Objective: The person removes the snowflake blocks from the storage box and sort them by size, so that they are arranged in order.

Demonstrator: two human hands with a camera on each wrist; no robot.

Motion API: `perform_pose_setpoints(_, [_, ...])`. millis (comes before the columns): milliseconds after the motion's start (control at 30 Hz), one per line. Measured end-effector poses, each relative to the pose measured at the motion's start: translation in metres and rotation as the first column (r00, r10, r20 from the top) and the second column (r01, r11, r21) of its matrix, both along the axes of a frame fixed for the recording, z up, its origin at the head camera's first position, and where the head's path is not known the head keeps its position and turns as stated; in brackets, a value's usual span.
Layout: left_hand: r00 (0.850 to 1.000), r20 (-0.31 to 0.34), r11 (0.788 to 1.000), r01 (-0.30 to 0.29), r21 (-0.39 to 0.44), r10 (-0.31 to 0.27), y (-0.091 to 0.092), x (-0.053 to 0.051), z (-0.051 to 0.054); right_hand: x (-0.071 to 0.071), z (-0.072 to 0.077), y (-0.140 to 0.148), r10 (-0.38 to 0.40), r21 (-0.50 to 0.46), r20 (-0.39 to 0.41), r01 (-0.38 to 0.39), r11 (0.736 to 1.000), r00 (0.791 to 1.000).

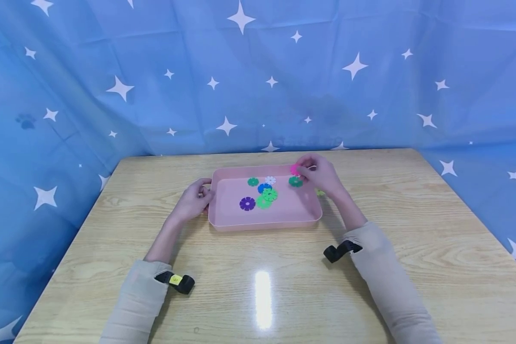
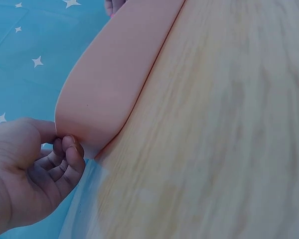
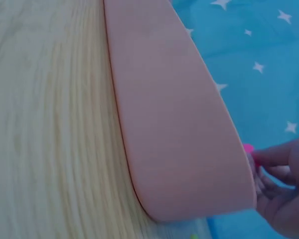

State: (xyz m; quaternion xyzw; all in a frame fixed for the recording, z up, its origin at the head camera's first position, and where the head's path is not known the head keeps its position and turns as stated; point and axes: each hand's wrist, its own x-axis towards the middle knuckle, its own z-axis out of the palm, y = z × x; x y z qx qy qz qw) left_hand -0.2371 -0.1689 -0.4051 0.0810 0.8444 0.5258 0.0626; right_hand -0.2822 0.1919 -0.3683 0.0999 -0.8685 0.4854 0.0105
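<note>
A shallow pink tray point(image 1: 228, 220) lies on the table with several flower-shaped plastic discs in it. My left hand point(image 1: 192, 200) grips the tray's left wall; in the left wrist view its thumb and fingers pinch the rim. Over the tray's far right corner, my right hand point(image 1: 320, 176) pinches a bright pink flower disc point(image 1: 295, 169) between thumb and fingertips. Just below that hand is a dark green disc point(image 1: 295, 181). Elsewhere in the tray are a purple disc point(image 1: 247, 203), a white disc point(image 1: 270, 180), a blue disc point(image 1: 263, 187), another green disc point(image 1: 252, 181) and overlapping light green discs point(image 1: 264, 201).
A yellow-green disc point(image 1: 320, 192) sits outside the tray at its right side, partly hidden by the right wrist. The wooden table point(image 1: 223, 286) ends at the back near a blue star-patterned curtain point(image 1: 258, 95). Black wrist cameras point(image 1: 336, 253) are strapped over both sleeves.
</note>
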Motion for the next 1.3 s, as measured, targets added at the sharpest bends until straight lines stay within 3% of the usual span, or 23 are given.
perform_pose_setpoints(767, [1.0,0.024,0.999,0.008,0.037,-0.009,0.002,-0.001,0.001,0.001,0.003,0.066,-0.063,-0.068,0.034,0.065,0.996,0.997])
perform_pose_setpoints(967, [1.0,0.021,0.999,0.006,0.043,-0.007,0.001,-0.001,-0.002,-0.001,0.002,0.081,-0.023,-0.022,0.114,0.026,0.999,0.993])
perform_pose_setpoints(1300, [1.0,0.006,0.999,0.011,0.044,-0.011,0.0,-0.001,-0.001,-0.004,-0.007,0.097,0.005,0.092,0.277,-0.032,0.995,0.961])
